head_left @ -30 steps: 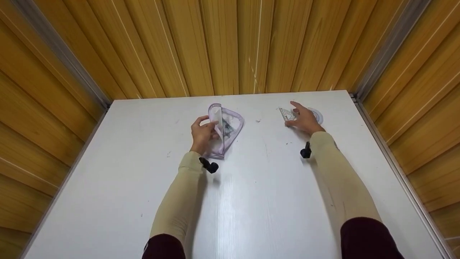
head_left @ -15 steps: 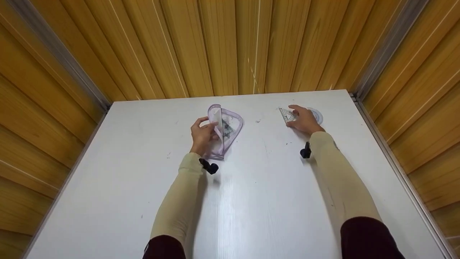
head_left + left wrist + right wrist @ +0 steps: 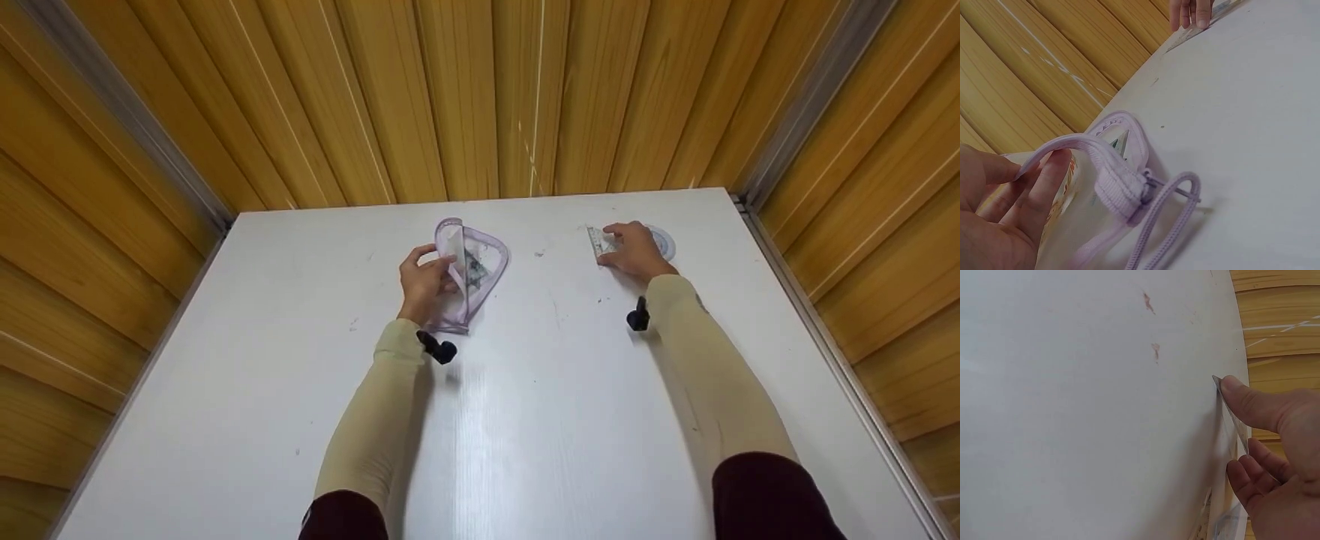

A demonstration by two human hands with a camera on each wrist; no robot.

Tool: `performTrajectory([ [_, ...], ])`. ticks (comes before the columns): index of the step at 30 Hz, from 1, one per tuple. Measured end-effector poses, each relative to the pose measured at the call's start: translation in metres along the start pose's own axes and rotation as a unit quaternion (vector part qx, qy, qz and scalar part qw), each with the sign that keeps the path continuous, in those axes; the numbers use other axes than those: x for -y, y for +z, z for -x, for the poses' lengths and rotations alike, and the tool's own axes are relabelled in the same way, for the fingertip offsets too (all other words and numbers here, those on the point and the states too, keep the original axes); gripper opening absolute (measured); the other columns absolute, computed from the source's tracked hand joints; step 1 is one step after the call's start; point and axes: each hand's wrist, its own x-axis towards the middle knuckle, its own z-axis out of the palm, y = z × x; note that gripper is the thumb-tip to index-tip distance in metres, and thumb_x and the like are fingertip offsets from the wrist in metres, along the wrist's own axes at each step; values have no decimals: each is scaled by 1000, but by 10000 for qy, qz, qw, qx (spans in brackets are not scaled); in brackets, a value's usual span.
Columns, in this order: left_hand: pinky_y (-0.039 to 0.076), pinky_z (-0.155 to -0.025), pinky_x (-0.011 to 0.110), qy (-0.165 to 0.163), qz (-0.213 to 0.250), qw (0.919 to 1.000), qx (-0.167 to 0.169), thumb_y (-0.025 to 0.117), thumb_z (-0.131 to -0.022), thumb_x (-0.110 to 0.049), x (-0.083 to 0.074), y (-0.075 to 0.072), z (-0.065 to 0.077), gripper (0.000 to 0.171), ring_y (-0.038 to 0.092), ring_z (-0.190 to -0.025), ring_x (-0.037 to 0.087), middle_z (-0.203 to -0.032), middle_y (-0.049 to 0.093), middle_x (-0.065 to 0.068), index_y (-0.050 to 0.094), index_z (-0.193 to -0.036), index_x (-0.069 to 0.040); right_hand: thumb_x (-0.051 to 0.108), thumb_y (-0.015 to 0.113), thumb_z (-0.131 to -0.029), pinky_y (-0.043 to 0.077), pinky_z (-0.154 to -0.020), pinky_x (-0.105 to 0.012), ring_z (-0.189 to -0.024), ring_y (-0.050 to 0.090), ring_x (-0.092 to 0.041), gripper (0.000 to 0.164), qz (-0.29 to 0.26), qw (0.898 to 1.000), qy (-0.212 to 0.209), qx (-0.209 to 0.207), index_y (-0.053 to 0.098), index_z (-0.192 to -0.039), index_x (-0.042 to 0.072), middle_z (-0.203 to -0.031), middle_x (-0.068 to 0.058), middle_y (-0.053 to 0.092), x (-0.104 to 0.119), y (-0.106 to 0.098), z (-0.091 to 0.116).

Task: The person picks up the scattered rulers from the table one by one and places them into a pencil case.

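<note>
My left hand (image 3: 424, 281) pinches the edge of a clear zippered pouch (image 3: 501, 262) with lilac trim, holding its mouth apart. A set square with dark green markings (image 3: 474, 271) shows inside the pouch. In the left wrist view, the lilac zipper end (image 3: 1120, 194) and a looped cord (image 3: 1171, 219) hang beside the fingers. To the right, my right hand (image 3: 637, 251) grips a clear set square (image 3: 598, 246) between thumb and fingers. The right wrist view shows this set square (image 3: 1231, 413) tilted, its corner under the thumb. Part of it is hidden by the hand.
A clear round-edged protractor (image 3: 666, 244) lies just right of my right hand, partly covered by it. The white table (image 3: 525, 420) ends at a yellow wood-look panel wall (image 3: 480, 97). Side walls with grey metal posts (image 3: 795, 105) flank it.
My right thumb and fingers have drawn together onto the clear set square, whose visible edge has turned slightly. The left hand and pouch have barely moved.
</note>
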Motion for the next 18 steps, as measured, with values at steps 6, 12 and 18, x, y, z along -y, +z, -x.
performTrajectory([
  [6,58,-56,32,-26,47,10000,3,67,-96,0,-1,1,0,47,66,-64,17,-99,76,18,54,-140,0,17,79,-92,28,-119,-57,-139,40,-43,63,224,9997,-50,126,53,-147,2,-144,-25,48,0,-3,0],
  [12,57,-55,32,-74,80,9999,-53,71,-94,-1,-2,2,0,49,63,-60,16,-93,75,18,55,-140,0,20,80,-92,27,-119,-57,-143,38,-43,61,249,9995,-12,215,56,-145,3,-148,-22,50,-1,-4,0],
  [18,58,-56,30,-90,-43,9999,-84,71,-94,-2,0,2,0,47,64,-61,15,-89,75,15,56,-139,-1,19,80,-91,25,-120,-57,-142,37,-45,62,326,9990,-52,293,55,-144,-1,-147,-26,48,-2,-6,-2],
])
